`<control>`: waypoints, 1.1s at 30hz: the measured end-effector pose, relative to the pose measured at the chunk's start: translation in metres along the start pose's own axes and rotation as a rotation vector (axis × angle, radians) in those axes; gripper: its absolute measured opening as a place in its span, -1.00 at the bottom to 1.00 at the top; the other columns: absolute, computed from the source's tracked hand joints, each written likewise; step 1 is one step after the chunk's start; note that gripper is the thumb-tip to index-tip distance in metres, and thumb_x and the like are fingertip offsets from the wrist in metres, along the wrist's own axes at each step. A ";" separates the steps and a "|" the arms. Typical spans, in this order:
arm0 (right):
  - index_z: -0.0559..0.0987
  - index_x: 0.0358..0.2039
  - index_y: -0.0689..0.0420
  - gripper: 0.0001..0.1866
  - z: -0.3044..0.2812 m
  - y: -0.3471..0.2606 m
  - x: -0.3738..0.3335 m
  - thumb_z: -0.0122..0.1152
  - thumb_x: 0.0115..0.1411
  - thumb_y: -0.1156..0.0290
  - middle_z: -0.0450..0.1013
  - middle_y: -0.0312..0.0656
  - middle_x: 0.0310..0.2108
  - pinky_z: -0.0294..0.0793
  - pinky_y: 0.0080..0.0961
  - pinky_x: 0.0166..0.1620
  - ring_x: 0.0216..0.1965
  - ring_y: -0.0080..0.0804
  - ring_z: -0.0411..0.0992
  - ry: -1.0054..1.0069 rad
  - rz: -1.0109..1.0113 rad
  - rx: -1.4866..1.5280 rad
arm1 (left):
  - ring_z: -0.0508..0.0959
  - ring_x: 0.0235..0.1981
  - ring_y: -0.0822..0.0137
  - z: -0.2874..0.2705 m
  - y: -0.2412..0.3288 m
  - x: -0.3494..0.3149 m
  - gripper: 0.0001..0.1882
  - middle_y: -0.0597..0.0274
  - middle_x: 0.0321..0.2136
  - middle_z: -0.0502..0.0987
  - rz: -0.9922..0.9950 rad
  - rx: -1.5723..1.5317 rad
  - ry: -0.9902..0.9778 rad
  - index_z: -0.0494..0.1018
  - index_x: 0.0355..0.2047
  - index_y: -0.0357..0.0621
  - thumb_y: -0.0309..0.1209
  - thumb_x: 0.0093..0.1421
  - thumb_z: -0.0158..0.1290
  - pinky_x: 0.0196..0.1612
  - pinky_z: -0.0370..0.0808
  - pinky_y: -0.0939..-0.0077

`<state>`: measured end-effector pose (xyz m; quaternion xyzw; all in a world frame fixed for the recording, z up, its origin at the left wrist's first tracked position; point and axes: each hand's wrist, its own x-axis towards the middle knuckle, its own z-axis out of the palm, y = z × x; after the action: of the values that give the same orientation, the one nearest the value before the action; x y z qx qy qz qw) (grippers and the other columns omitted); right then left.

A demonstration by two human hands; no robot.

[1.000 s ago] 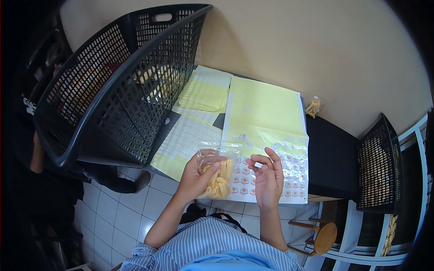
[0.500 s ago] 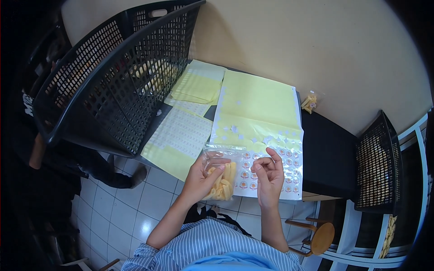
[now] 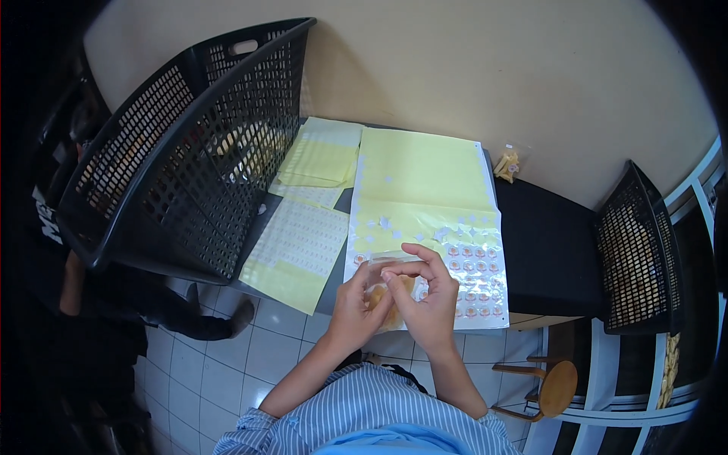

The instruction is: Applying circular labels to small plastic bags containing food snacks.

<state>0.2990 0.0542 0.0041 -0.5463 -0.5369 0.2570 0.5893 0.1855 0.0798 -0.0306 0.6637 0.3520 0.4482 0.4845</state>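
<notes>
A clear zip bag (image 3: 375, 294) of pale yellow stick-like snacks is in my left hand (image 3: 350, 312), its fingers wrapped round the side. Over the bag's front comes my right hand (image 3: 434, 307), thumb and forefinger brought together at the plastic; anything between those tips is too small to make out. Part of the bag is hidden behind both hands. Beneath them lies a large sheet of round stickers (image 3: 478, 282), its upper half bare yellow backing, with loose white scraps across the middle.
Left on the table are smaller label sheets (image 3: 299, 239) and a yellow stack (image 3: 318, 155), beside a tall black crate (image 3: 205, 174) holding bagged snacks. Another snack bag (image 3: 506, 164) rests by the wall. A second black crate (image 3: 637, 250) and a wooden stool (image 3: 557, 388) are right. A person (image 3: 72, 288) stands left.
My right hand has moved left from beside the bag onto its front, and now covers much of it. The view has shifted slightly.
</notes>
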 end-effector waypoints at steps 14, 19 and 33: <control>0.45 -0.14 0.26 -0.62 0.021 -0.014 0.009 0.26 -0.03 0.51 0.56 -0.18 -0.50 0.45 -0.55 -0.25 -0.43 -0.43 0.54 0.029 -0.045 -0.163 | 0.45 -0.05 -0.05 -0.019 0.000 0.005 -0.51 -0.16 -0.04 0.40 0.239 0.256 0.039 0.19 0.09 -0.35 -0.59 0.12 -0.04 -0.01 0.40 0.28; 0.46 -0.14 0.23 -0.60 0.027 -0.013 0.010 0.27 -0.04 0.50 0.56 -0.21 -0.50 0.44 -0.52 -0.29 -0.44 -0.37 0.53 0.045 -0.097 -0.187 | 0.44 -0.04 -0.05 -0.022 -0.002 0.005 -0.52 -0.16 -0.02 0.38 0.245 0.271 0.062 0.19 0.09 -0.37 -0.60 0.13 -0.05 -0.02 0.40 0.29; 0.37 0.02 0.25 -0.41 0.031 -0.006 0.014 0.30 -0.03 0.35 0.57 -0.32 -0.49 0.25 -0.39 -0.06 -0.20 -0.35 0.47 0.024 -0.196 -0.467 | 0.41 0.00 -0.04 -0.026 -0.007 0.007 -0.42 -0.05 0.07 0.32 0.263 0.372 0.104 0.13 0.15 -0.32 -0.67 0.08 -0.03 -0.03 0.42 0.27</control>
<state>0.2735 0.0766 0.0090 -0.6159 -0.6252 0.0611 0.4755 0.1629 0.0964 -0.0318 0.7578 0.3635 0.4683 0.2727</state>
